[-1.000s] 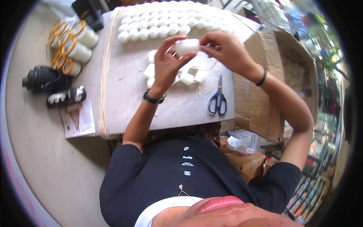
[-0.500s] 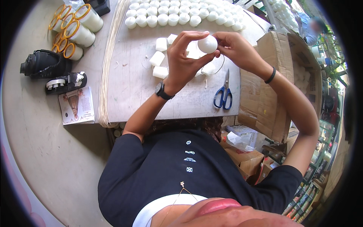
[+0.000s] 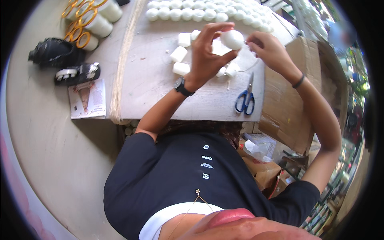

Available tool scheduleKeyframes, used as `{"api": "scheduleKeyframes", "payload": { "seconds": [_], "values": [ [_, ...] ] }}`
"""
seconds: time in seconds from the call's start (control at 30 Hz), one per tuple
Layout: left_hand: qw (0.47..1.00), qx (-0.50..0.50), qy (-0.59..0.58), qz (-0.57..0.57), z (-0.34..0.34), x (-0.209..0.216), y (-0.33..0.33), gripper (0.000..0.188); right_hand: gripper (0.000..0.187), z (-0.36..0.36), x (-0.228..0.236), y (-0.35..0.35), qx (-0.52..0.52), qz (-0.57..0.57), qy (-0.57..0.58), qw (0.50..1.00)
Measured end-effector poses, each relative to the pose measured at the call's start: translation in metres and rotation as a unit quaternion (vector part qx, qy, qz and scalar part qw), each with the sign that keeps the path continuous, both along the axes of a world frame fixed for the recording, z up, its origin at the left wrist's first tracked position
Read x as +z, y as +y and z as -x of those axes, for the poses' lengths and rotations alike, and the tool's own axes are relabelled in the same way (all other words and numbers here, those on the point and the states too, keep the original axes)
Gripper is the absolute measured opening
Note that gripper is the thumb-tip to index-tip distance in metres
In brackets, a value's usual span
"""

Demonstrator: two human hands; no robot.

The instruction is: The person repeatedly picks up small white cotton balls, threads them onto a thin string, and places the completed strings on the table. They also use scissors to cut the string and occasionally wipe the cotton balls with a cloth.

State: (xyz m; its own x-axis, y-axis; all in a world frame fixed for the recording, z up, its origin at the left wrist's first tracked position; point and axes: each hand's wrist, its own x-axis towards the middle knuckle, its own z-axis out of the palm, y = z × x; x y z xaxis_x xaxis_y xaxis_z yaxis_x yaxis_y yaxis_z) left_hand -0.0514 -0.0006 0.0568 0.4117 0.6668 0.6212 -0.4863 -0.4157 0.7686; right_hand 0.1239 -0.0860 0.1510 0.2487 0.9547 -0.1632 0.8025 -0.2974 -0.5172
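- The desk point(image 3: 156, 102) fills the upper middle of the frame and carries all the white pieces.
- The cardboard box point(image 3: 295, 94) stands at the right of the frame, beside the desk.
- The rows of white pieces point(image 3: 209, 15) are near the upper edge, closely side by side; one careless touch could push several of them.
- The left hand point(image 3: 206, 54), in the upper middle, is curved around one piece, its thumb below and its fingers above.
- The right hand point(image 3: 267, 45) is just to the right, with thumb and fingertips brought together, it seems on a thin cord. The two hands are near but apart.
- The blue-handled scissors point(image 3: 246, 99) lie right of centre, untouched.
- The held white piece point(image 3: 232, 40) is in the upper middle, lifted above the desk, its round end toward the view. I judge it light and stiff, like wax, perhaps a little slippery, and its rim could chip. The good hold is on the round side, from two opposite places, leaving both ends free.
- The pale cord point(image 3: 255, 65) curves below the right hand. It should be soft and very light, so better to pinch it near the tip; whether it enters the piece, I cannot tell.
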Motion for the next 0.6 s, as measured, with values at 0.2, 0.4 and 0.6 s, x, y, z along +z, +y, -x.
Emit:
{"api": "scheduleKeyframes", "payload": {
  "seconds": [0.2, 0.4, 0.6],
  "values": [
    [0.985, -0.115, -0.029, 0.128, -0.003, -0.008, 0.003, 0.055, 0.022, 0.002, 0.004, 0.009, 0.007, -0.071, 0.162, 0.984],
    [0.939, -0.234, -0.042, 0.247, 0.004, 0.004, -0.003, 0.054, 0.02, 0.013, 0.015, 0.011, 0.09, -0.054, 0.204, 0.973],
    [0.936, -0.244, -0.074, 0.242, 0.002, 0.004, -0.001, 0.048, 0.024, 0.014, 0.023, -0.001, 0.113, -0.087, 0.023, 0.99]
  ]
}}
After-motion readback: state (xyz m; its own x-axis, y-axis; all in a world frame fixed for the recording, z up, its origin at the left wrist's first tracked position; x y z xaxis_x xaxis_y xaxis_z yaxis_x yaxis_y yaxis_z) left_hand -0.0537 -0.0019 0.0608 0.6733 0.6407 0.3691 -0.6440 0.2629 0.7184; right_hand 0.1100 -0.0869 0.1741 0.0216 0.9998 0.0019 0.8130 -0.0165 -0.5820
